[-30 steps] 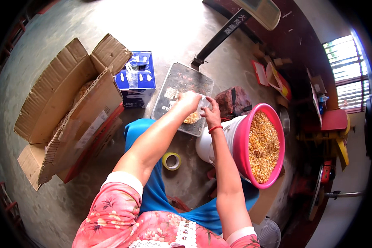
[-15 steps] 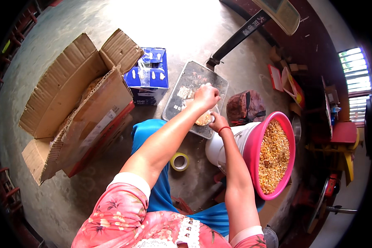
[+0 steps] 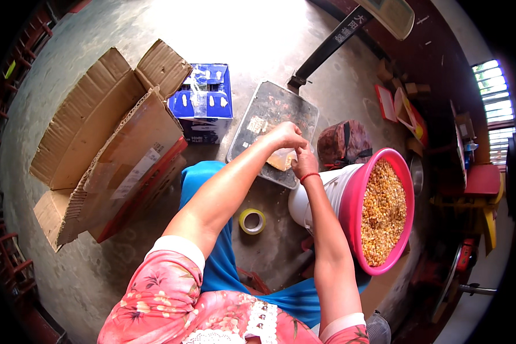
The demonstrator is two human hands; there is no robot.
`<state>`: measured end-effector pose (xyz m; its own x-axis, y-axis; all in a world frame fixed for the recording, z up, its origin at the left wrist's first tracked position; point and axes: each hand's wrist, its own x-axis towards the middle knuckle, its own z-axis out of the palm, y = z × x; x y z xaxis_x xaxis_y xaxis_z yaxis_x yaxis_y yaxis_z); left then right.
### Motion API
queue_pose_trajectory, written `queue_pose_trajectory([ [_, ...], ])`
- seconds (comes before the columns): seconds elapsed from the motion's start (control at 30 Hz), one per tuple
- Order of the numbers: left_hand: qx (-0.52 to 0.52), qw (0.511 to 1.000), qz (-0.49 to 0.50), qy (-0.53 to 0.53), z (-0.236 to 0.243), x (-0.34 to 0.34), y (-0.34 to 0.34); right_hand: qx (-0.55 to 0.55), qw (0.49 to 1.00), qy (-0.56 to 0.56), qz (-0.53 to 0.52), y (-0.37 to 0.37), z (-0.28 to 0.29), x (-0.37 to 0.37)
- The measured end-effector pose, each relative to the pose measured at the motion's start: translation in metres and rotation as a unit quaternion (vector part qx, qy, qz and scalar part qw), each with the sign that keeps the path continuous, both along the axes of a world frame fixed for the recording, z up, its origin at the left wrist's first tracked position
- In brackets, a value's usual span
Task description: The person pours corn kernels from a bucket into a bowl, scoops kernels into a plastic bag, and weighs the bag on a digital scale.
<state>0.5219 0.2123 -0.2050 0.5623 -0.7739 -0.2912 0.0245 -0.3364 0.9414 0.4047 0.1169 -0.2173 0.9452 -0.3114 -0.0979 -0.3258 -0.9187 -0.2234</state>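
Observation:
Over the platform of a floor scale [image 3: 257, 117], a small clear plastic bag [image 3: 281, 160] hangs or rests with yellowish corn in its lower part. My left hand [image 3: 287, 136] is closed at the bag's top, fingers pinched together. Just below and to the right, my right hand [image 3: 304, 163], with a red cord round its wrist, is closed on the bag's edge. The two hands nearly meet, and the fingertips partly hide the bag's mouth. Right of my forearm, a pink basin [image 3: 409, 229] full of loose corn kernels [image 3: 383, 215] sits on a white bucket [image 3: 327, 186].
An open cardboard box [image 3: 129, 152] stands at the left, with a blue box [image 3: 203, 106] behind it. A roll of tape [image 3: 251, 221] lies on the floor between my knees. A dark patterned bag [image 3: 344, 143] sits right of the scale. The scale's black post [image 3: 329, 49] rises behind.
My right hand has moved up toward my left hand at the top of the plastic bag. My left hand has shifted slightly down, and the bag's corn is now less exposed.

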Motion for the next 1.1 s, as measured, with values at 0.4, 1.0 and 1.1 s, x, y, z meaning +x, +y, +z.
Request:
queue_pose_trajectory([
  [0.4, -0.060, 0.997, 0.027, 0.049, -0.006, 0.008, 0.005, 0.032, 0.992, 0.097, -0.071, -0.018, -0.004, -0.028],
  [1.0, -0.067, 0.991, -0.071, -0.089, -0.023, -0.011, 0.003, -0.021, 0.977, -0.213, 0.002, -0.022, 0.041, -0.047],
  [1.1, -0.061, 0.997, -0.036, -0.035, -0.021, -0.015, -0.001, 0.041, 0.969, -0.242, -0.005, -0.020, 0.038, -0.046],
])
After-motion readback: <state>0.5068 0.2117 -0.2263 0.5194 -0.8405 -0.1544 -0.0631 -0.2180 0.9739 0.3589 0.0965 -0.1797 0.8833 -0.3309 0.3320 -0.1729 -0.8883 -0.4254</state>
